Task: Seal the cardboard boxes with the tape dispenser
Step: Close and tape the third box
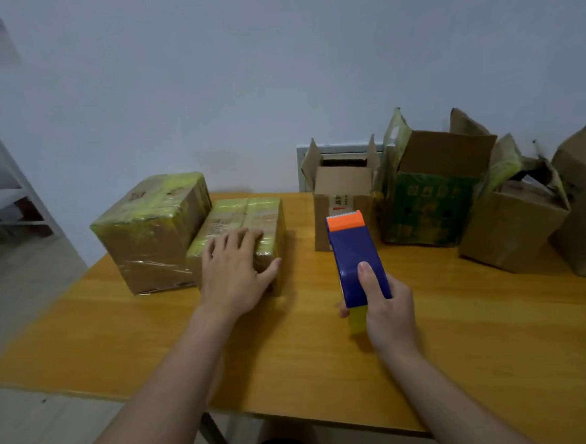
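Dispenser (355,259) blue, orange-tipped, right hand (388,308) gripping it, left hand (234,270) flat on box (246,214)

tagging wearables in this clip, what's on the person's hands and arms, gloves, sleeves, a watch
Nothing worn: the left hand and right hand are gloveless, no rings showing; the left forearm and right forearm are bare to the frame's edge, with no sleeve, watch or bracelet in view.
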Available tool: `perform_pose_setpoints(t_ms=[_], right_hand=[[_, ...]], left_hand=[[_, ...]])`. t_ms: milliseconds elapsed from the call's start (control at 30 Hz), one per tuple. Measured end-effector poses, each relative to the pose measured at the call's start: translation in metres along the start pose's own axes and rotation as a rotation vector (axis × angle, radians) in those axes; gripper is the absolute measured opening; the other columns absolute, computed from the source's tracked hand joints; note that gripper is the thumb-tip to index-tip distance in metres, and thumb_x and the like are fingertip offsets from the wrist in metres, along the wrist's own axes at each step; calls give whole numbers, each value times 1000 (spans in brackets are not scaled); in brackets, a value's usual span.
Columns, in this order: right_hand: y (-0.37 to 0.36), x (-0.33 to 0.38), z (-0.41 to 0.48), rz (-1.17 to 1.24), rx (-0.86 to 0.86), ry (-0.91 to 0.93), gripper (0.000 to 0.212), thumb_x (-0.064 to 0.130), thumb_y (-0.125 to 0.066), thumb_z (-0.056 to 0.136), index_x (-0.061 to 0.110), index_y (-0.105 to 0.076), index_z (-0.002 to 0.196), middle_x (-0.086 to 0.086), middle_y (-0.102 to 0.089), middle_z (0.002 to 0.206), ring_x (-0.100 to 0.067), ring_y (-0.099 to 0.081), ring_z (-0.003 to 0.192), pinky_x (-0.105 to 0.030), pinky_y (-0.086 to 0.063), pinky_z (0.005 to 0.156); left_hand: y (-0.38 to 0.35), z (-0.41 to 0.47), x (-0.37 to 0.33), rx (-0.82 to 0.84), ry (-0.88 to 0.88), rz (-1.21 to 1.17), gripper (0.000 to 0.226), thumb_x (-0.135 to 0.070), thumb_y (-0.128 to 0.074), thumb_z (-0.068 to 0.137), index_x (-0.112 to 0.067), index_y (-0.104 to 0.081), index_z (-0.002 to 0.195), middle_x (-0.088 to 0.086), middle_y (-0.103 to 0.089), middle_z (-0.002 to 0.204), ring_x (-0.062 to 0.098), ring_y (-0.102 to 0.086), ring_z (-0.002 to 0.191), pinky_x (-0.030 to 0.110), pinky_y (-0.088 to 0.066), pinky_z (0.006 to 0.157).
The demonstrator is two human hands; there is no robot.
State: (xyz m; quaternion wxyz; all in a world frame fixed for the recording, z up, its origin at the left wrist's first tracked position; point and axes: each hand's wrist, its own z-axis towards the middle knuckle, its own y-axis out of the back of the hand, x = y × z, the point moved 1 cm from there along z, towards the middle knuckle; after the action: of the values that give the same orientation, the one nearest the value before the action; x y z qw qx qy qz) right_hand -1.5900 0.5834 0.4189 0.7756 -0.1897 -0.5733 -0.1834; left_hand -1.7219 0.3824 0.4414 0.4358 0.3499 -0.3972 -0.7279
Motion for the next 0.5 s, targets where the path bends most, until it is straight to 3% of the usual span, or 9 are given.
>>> perform_pose_setpoints(t_ms=[133, 233, 300, 400, 467, 500], right_hand=[[19, -5, 8, 25, -45, -12, 47, 52, -53, 91, 9, -70, 94, -9, -72, 74, -18, -68, 56, -14, -50, 52], [32, -7, 15, 42, -76, -20, 50, 56, -54, 94, 9, -70, 99, -8, -72, 75, -19, -68, 59, -18, -52, 55], [43, -9, 18, 55, -108, -21, 56, 62, -57, 94, 8, -70, 101, -7, -72, 76, -20, -68, 61, -21, -54, 55], [55, -16, 14, 82, -132, -23, 62, 68, -58, 80, 10, -70, 101, -7, -73, 80, -21, -69, 67, -24, -56, 57], [58, -20, 10, 84, -108, -35, 63, 71, -59, 78, 13, -70, 100, -10, -72, 83, -27, -69, 72, -30, -58, 61], [59, -21, 9, 84, -99, -39, 62, 71, -59, 77, 14, -70, 99, -10, -72, 84, -29, -69, 72, -31, -59, 63]], left_hand=[[3, 22, -33, -35, 32, -34, 60, -59, -63, 89, -30, -51, 139, 0, -54, 143, 25, -44, 139, 52, -22, 124], [13, 39, -85, -261, -207, -136, 52, -51, -63, 86, -26, -56, 130, -1, -58, 130, 22, -52, 125, 45, -37, 110], [19, 59, -123, -325, -319, -153, 54, -46, -66, 85, -25, -55, 133, -1, -58, 133, 21, -51, 128, 44, -37, 111], [22, 98, -157, -166, -279, 33, 73, -46, -72, 86, -24, -43, 149, 2, -46, 154, 23, -35, 149, 54, -18, 125], [19, 118, -162, 42, -184, 162, 80, -50, -71, 87, -24, -36, 154, 4, -40, 160, 26, -26, 155, 63, -6, 124], [14, 123, -161, 143, -143, 180, 79, -50, -72, 88, -24, -37, 153, 5, -42, 157, 28, -30, 152, 66, -9, 122]])
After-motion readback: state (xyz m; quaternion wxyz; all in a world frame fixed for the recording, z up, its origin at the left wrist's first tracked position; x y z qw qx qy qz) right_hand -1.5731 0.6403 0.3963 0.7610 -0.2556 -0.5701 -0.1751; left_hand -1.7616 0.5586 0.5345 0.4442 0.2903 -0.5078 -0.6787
